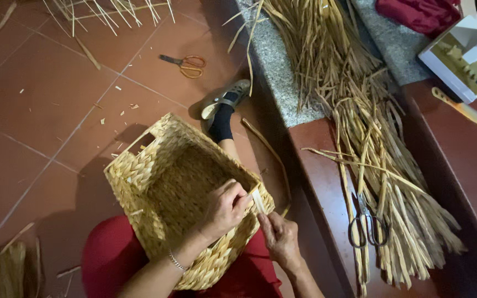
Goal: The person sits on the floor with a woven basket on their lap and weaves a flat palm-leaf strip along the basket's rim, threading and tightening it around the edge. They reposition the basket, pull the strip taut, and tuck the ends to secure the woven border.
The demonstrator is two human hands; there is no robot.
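Red lap under a woven basket (167,193). Left hand (224,209) pinched shut on the basket rim, right hand (280,240) pinched on a pale straw strip (259,202) there. Scissors (366,225) beside dry straw (371,160).

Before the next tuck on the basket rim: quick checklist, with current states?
1. Left hand grips basket rim: ok.
2. Right hand pinches the strand at the rim: ok.
3. Basket steadied on the lap: ok.
4. Scissors on the step beside the straw bundle, close to the right hand: ok.
5. Strand long enough for the tuck: cannot tell.
6. Weave tightness at the rim: cannot tell.
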